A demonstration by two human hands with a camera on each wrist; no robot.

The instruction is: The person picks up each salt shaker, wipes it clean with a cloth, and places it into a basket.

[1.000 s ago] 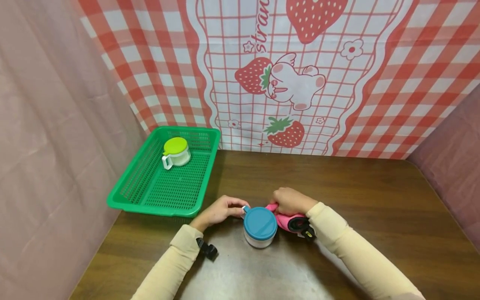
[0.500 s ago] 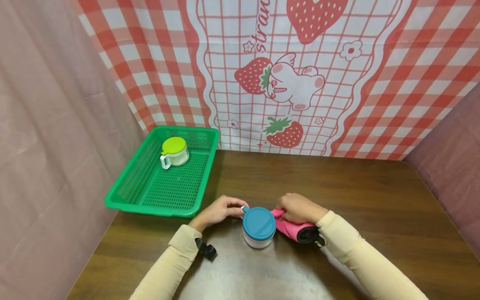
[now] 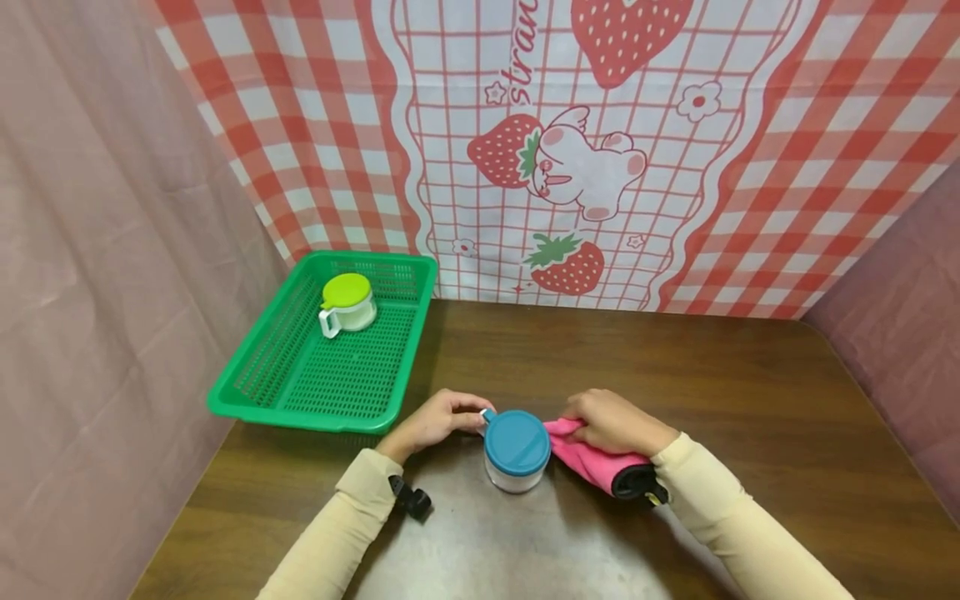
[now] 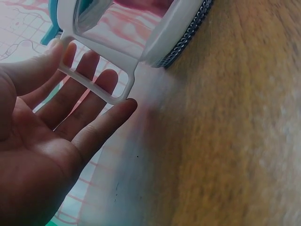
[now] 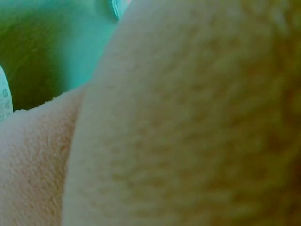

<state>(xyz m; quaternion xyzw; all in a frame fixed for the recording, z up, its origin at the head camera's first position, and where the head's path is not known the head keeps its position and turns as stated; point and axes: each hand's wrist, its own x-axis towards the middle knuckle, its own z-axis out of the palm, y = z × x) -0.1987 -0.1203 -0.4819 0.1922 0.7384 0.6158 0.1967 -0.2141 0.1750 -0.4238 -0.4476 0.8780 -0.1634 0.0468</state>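
Observation:
A clear jar with a blue lid point(image 3: 517, 443) stands upright on the table. My left hand point(image 3: 432, 423) pinches its white handle point(image 4: 96, 88) between thumb and fingers, as the left wrist view shows close up. To the jar's right, my right hand point(image 3: 617, 422) grips a pink cloth point(image 3: 596, 465), whose near tip reaches the jar's side. Fabric and what may be the cloth fill most of the right wrist view, and the right fingers are hidden there.
A green basket point(image 3: 307, 417) stands at the left of the table point(image 3: 675, 358), holding a jar with a lime-green lid point(image 3: 347, 291). A checked strawberry-print cloth point(image 3: 442, 167) hangs behind, with pink curtains at both sides.
My right hand has moved right, away from the jar, drawing the pink cloth with it. The left hand keeps its hold on the handle.

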